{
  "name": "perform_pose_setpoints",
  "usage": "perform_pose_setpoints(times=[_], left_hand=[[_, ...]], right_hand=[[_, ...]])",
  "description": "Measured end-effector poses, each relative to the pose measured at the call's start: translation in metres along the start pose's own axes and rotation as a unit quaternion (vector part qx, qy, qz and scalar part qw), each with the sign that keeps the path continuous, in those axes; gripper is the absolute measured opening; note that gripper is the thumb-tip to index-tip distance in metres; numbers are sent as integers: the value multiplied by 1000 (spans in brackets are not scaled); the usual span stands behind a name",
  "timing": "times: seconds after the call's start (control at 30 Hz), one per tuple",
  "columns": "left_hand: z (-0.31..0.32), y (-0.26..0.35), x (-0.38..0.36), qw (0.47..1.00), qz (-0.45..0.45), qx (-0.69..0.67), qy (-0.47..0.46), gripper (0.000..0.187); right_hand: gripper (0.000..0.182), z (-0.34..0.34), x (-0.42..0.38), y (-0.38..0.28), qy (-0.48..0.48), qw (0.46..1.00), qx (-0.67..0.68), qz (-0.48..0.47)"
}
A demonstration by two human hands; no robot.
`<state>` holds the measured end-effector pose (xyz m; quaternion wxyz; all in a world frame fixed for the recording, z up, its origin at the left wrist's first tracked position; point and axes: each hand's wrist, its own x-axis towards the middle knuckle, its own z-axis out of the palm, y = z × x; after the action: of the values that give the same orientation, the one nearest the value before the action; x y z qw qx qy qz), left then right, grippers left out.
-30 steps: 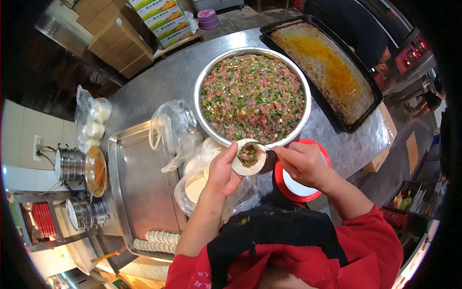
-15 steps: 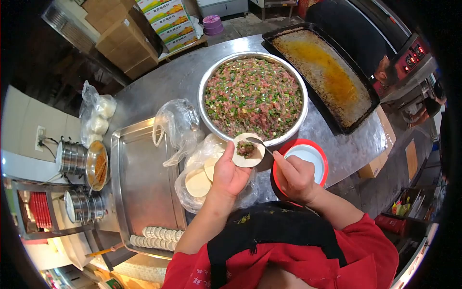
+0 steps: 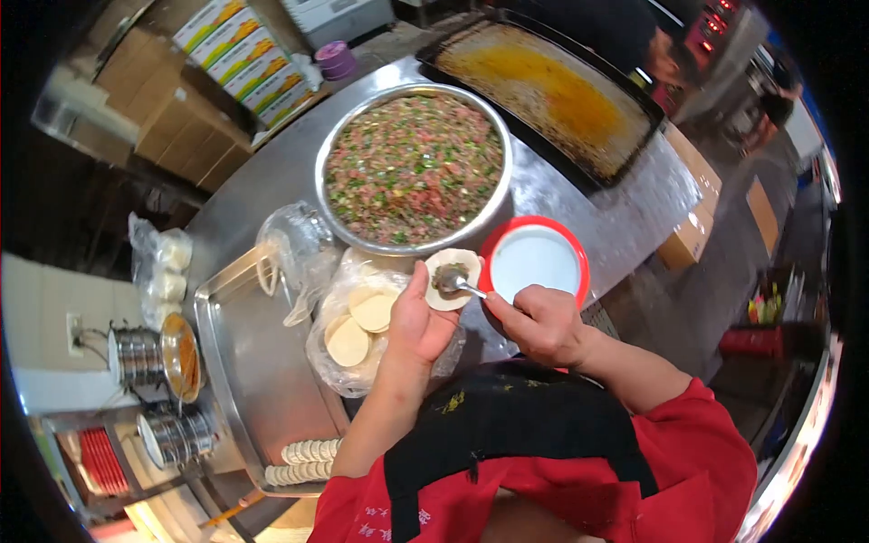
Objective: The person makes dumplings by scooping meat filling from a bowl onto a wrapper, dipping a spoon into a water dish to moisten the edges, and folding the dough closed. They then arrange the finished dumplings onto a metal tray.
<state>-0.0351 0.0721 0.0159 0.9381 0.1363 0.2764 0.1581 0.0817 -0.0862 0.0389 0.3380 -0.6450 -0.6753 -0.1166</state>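
A round dumpling wrapper (image 3: 446, 302) rests on the fingers of my left hand (image 3: 419, 324), its thumb at the near edge. My right hand (image 3: 545, 333) grips a metal spoon (image 3: 471, 289), whose bowl presses onto a dab of minced filling in the wrapper's middle, partly covering it. Just beyond my hands stands a large steel bowl (image 3: 507, 177) heaped with minced meat and chopped greens (image 3: 412, 167). Close to my right hand is a red-rimmed bowl (image 3: 582, 262) with pale content. Beside my left wrist, more wrappers (image 3: 348, 343) lie in a clear plastic bag (image 3: 323, 369).
A metal tray (image 3: 258, 339) on the left carries rows of shaped dumplings (image 3: 305, 472). A dark baking pan (image 3: 593, 176) with yellow residue lies at the back right. Bagged white pieces (image 3: 167, 287) and a bowl of orange-brown food (image 3: 187, 357) stand far left. Other people are at the right rear.
The spoon has moved from the wrapper's far edge onto the filling, its bowl now pressed down there. The view has shifted, so the surroundings appear displaced mostly leftward.
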Motion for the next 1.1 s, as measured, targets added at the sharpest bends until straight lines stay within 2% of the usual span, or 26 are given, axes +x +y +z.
perform_pose_setpoints(times=[0.07,0.1,0.13,0.2,0.23,0.3,0.33,0.4,0.47,0.53,0.57,0.63,0.67,0.73,0.77,0.87,1.0,1.03,1.1], left_hand=[[-7,-7,8,999,-25,-19,4,47],[-4,-10,9,1000,-24,0,-18,45],[-5,-13,11,998,-23,-50,-11,45],[3,-18,13,999,-27,-20,-11,45],[5,-20,14,999,-33,-18,-11,45],[8,-24,17,999,-37,-16,-20,44],[9,-26,18,999,-40,-14,-21,44],[10,-31,19,997,-59,1,-50,44],[11,-36,19,997,-57,0,-55,45],[10,-39,20,997,-50,-1,-60,47],[8,-40,19,997,-46,5,-57,47],[5,-40,20,997,-38,13,-62,47],[4,-41,19,998,-30,11,-62,47],[2,-40,17,998,-26,16,-63,47],[0,-40,17,997,-23,15,-69,47],[2,-42,11,998,-2,22,-51,46],[5,-40,1,997,-6,13,-71,44],[4,-40,-1,997,5,24,-74,44],[3,-38,-5,997,8,29,-71,44]], right_hand=[[36,-10,-16,2,23,1000,-6,5],[36,-18,-23,3,41,998,-19,42],[37,-24,-33,7,60,993,-25,99],[36,-25,-57,18,73,975,-58,201],[36,-23,-71,23,74,974,-60,206],[26,-17,-96,31,21,952,-89,292],[26,-14,-102,31,22,951,-91,294],[14,-7,-112,30,-49,937,-126,322],[9,0,-122,33,-49,942,-115,311],[6,-2,-120,32,-134,939,-96,303],[6,-7,-115,32,-132,940,-94,300],[8,-25,-99,32,-49,949,-45,309],[8,-31,-90,31,-50,951,-42,302],[11,-44,-71,26,70,917,88,383],[13,-50,-60,21,83,895,140,415],[13,-53,-37,11,90,901,182,384],[12,-44,-22,9,32,911,198,361],[12,-42,-19,10,49,928,175,325],[12,-42,-10,10,47,931,172,318]])
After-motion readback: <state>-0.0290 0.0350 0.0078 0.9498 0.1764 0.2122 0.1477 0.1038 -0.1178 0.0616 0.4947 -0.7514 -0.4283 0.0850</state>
